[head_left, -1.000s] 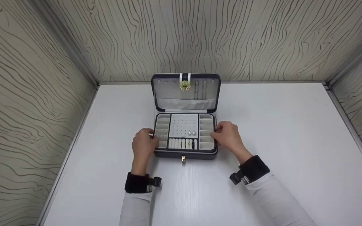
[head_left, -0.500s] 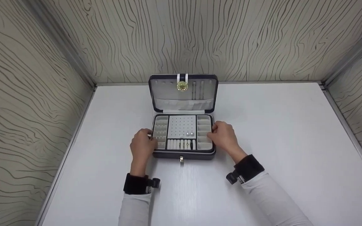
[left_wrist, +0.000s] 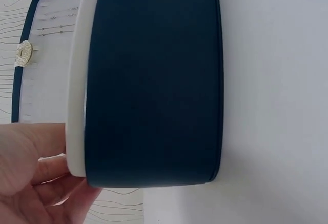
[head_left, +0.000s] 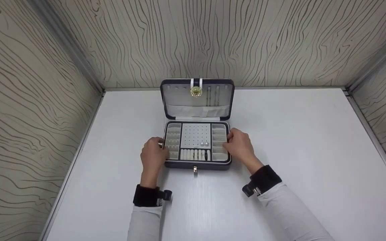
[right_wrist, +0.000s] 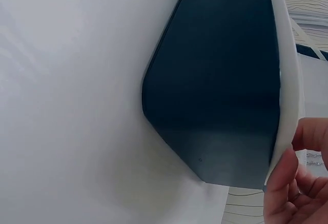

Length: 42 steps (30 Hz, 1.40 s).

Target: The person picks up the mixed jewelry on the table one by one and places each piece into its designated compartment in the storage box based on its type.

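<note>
A dark blue jewelry box [head_left: 213,165] stands on the table with its lid [head_left: 198,100] raised behind it. Its pale inside has small side compartments [head_left: 219,144], a perforated panel [head_left: 193,134] with a pair of round earrings [head_left: 204,144], and ring rolls [head_left: 188,154] bearing several rings. My left hand [head_left: 152,155] pinches the left rim, thumb on the inner side. At the right rim, my right hand [head_left: 241,145] pinches likewise, thumb inside. Both wrist views show the white rim [left_wrist: 77,90] between fingers and thumb, above the blue side wall [right_wrist: 220,80].
Thin chains [head_left: 213,97] hang inside the lid, and a gold round ornament [head_left: 196,91] sits on its strap. A gold clasp [head_left: 195,170] projects at the front. White tabletop [head_left: 290,134] surrounds the box; wood-patterned walls [head_left: 139,43] rise behind and at the sides.
Both hands keep their hold on the rims. The earring panel and ring rolls appear very slightly nearer the box's front edge than before. The lid stays raised.
</note>
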Each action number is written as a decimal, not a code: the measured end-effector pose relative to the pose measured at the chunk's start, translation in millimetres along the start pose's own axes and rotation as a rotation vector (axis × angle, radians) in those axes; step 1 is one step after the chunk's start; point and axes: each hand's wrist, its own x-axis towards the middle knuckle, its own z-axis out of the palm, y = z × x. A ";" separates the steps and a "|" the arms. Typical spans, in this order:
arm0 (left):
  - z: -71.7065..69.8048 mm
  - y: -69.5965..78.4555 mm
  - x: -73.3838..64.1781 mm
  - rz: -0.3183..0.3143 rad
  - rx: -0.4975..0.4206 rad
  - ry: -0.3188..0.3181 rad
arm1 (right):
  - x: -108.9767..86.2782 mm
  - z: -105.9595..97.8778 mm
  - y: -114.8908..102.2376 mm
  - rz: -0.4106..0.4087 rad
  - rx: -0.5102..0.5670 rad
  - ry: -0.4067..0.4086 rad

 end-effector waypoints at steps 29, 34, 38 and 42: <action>-0.1 -4.5 -0.4 0.024 -0.106 -0.112 | 4.9 -5.4 13.1 0.040 0.059 -0.171; 0.1 -5.9 -2.3 0.036 -0.113 -0.134 | 1.7 -4.3 10.5 0.067 0.068 -0.174; 0.0 -5.8 -1.6 0.033 -0.117 -0.134 | -0.3 -4.6 9.5 0.070 0.102 -0.177; -1.0 -6.6 -0.7 0.034 -0.117 -0.132 | -1.7 -4.9 8.5 0.073 0.113 -0.181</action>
